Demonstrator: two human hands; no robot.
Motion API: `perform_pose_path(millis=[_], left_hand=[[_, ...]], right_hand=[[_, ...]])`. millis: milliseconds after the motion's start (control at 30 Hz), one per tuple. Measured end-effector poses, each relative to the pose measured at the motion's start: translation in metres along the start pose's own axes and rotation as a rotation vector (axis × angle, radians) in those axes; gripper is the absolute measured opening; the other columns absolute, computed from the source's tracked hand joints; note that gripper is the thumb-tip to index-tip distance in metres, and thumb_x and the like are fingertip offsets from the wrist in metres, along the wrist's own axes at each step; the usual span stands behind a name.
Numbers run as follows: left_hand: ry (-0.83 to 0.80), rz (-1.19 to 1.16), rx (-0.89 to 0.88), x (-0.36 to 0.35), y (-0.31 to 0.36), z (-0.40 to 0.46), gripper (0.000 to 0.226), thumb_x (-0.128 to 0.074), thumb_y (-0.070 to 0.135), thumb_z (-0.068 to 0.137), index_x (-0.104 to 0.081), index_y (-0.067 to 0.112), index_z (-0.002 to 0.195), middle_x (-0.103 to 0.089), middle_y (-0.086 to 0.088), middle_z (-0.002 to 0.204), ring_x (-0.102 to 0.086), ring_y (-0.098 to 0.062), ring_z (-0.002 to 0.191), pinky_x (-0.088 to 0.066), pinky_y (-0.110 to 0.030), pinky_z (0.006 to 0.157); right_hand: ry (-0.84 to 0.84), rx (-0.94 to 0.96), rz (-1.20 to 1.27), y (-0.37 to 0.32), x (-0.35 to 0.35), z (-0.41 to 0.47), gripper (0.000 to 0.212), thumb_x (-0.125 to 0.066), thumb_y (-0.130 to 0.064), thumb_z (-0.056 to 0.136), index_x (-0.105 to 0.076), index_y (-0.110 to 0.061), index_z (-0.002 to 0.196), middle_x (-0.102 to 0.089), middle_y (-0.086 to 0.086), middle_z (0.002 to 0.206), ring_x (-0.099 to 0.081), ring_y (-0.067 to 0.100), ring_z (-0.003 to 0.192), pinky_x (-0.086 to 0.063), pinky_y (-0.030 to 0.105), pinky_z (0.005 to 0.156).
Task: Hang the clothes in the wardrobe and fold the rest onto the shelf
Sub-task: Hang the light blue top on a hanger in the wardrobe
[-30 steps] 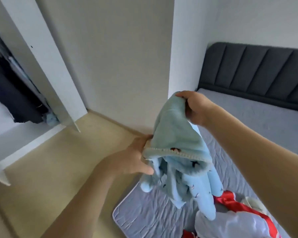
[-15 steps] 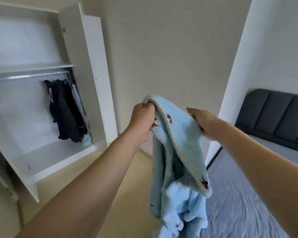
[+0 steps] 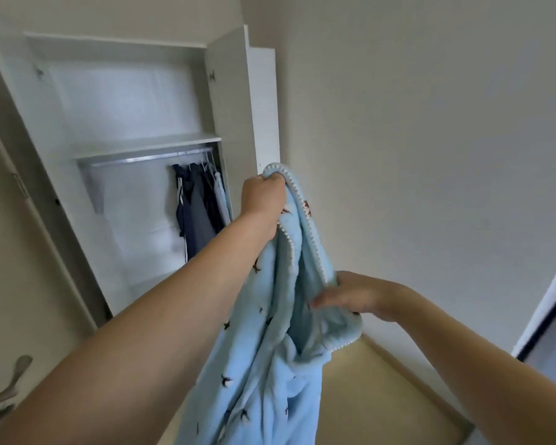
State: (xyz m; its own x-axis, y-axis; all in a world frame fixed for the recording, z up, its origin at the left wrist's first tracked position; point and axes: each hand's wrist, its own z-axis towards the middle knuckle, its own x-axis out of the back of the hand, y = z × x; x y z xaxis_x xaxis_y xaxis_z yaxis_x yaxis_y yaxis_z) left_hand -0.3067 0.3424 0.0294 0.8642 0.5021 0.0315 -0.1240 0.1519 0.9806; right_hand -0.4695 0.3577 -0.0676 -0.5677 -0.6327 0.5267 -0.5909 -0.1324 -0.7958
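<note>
A light blue fleece garment (image 3: 270,364) with small dark bird prints and a white beaded trim hangs in front of me. My left hand (image 3: 262,200) grips its top edge, raised high. Lower and to the right, my right hand (image 3: 357,295) holds a fold of the same garment near the trim. The open white wardrobe (image 3: 231,101) stands ahead on the left, with a shelf (image 3: 148,146) above a metal rail (image 3: 142,159). Several dark and pale clothes (image 3: 199,207) hang at the rail's right end.
The wardrobe's open door (image 3: 264,107) stands edge-on just behind my left hand. A plain wall fills the right side. Beige floor (image 3: 382,396) shows below. A door handle (image 3: 16,370) sits at the lower left. A dark doorway edge (image 3: 546,322) is at the far right.
The view has swung left and up from the bed toward the wardrobe. My left hand has risen with the garment's top edge, and my right hand has dropped lower on it.
</note>
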Motion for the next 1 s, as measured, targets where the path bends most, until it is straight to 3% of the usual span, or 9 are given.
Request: perform_pose_path(millis=[100, 167, 267, 367, 500, 700, 800, 900, 1000], left_hand=[[0.1, 0.066, -0.014, 0.031, -0.015, 0.056, 0.026, -0.044, 0.016, 0.094, -0.05, 0.016, 0.069, -0.052, 0.0, 0.071, -0.051, -0.015, 0.068, -0.038, -0.022, 0.054], [0.189, 0.092, 0.0, 0.054, -0.023, 0.097, 0.026, -0.044, 0.016, 0.094, -0.052, 0.017, 0.069, -0.053, 0.0, 0.071, -0.053, -0.017, 0.069, -0.041, -0.024, 0.059], [0.261, 0.172, 0.02, 0.09, -0.03, 0.144, 0.023, -0.046, 0.015, 0.092, -0.051, 0.016, 0.07, -0.052, -0.002, 0.071, -0.051, -0.017, 0.065, -0.041, -0.025, 0.058], [0.292, 0.29, -0.015, 0.12, -0.038, 0.187, 0.018, -0.051, 0.017, 0.088, -0.053, 0.015, 0.07, -0.053, -0.004, 0.069, -0.052, -0.019, 0.063, -0.041, -0.027, 0.06], [0.385, 0.24, 0.039, 0.153, -0.047, 0.24, 0.017, -0.056, 0.019, 0.088, -0.056, 0.016, 0.071, -0.056, -0.006, 0.072, -0.053, -0.02, 0.063, -0.042, -0.027, 0.058], [0.397, 0.092, 0.102, 0.169, -0.07, 0.325, 0.018, -0.055, 0.013, 0.089, -0.052, 0.013, 0.072, -0.052, -0.007, 0.066, -0.051, -0.02, 0.056, -0.038, -0.024, 0.048], [0.399, 0.06, 0.144, 0.182, -0.094, 0.373, 0.016, -0.056, 0.013, 0.087, -0.052, 0.015, 0.073, -0.056, -0.009, 0.068, -0.056, -0.024, 0.059, -0.043, -0.027, 0.051], [0.409, -0.004, 0.255, 0.207, -0.12, 0.428, 0.007, -0.059, 0.017, 0.086, -0.056, 0.011, 0.087, -0.059, -0.012, 0.073, -0.058, -0.024, 0.058, -0.042, -0.024, 0.044], [0.349, -0.044, 0.354, 0.232, -0.141, 0.486, 0.024, -0.061, 0.019, 0.083, -0.058, 0.008, 0.104, -0.065, -0.017, 0.087, -0.061, -0.026, 0.064, -0.044, -0.024, 0.041]], right_hand=[[0.25, -0.108, -0.272, -0.011, 0.005, 0.074, 0.026, -0.058, -0.026, 0.085, -0.059, -0.01, 0.105, -0.061, 0.004, 0.094, -0.057, 0.018, 0.08, -0.049, 0.027, 0.074], [0.298, -0.128, -0.259, -0.017, 0.019, 0.123, 0.022, -0.055, -0.026, 0.089, -0.059, -0.007, 0.1, -0.061, 0.005, 0.084, -0.06, 0.02, 0.069, -0.05, 0.025, 0.062], [0.384, -0.157, 0.158, -0.027, 0.04, 0.179, 0.02, -0.047, -0.02, 0.095, -0.06, -0.005, 0.1, -0.065, 0.012, 0.073, -0.065, 0.028, 0.06, -0.057, 0.028, 0.056], [0.429, -0.086, 0.61, -0.057, 0.06, 0.236, 0.012, -0.052, -0.001, 0.091, -0.06, 0.0, 0.1, -0.062, 0.015, 0.078, -0.062, 0.029, 0.068, -0.058, 0.04, 0.07], [0.421, -0.057, 1.025, -0.106, 0.076, 0.309, 0.029, -0.062, -0.031, 0.091, -0.055, -0.014, 0.113, -0.061, 0.009, 0.09, -0.061, 0.025, 0.078, -0.052, 0.036, 0.06], [0.323, -0.133, 0.958, -0.159, 0.068, 0.411, 0.052, -0.035, -0.052, 0.097, -0.053, -0.004, 0.09, -0.056, 0.013, 0.076, -0.058, 0.031, 0.081, -0.05, 0.051, 0.085], [0.376, -0.107, 0.987, -0.177, 0.067, 0.467, 0.041, -0.041, -0.047, 0.098, -0.052, -0.008, 0.107, -0.057, 0.011, 0.076, -0.064, 0.028, 0.089, -0.052, 0.05, 0.089], [0.396, -0.04, 0.939, -0.202, 0.069, 0.521, 0.038, -0.042, -0.041, 0.099, -0.051, -0.004, 0.098, -0.061, 0.016, 0.078, -0.062, 0.031, 0.075, -0.052, 0.049, 0.089], [0.346, 0.019, 0.915, -0.229, 0.071, 0.577, 0.04, -0.04, -0.036, 0.1, -0.053, -0.003, 0.082, -0.06, 0.017, 0.075, -0.06, 0.03, 0.071, -0.051, 0.045, 0.083]])
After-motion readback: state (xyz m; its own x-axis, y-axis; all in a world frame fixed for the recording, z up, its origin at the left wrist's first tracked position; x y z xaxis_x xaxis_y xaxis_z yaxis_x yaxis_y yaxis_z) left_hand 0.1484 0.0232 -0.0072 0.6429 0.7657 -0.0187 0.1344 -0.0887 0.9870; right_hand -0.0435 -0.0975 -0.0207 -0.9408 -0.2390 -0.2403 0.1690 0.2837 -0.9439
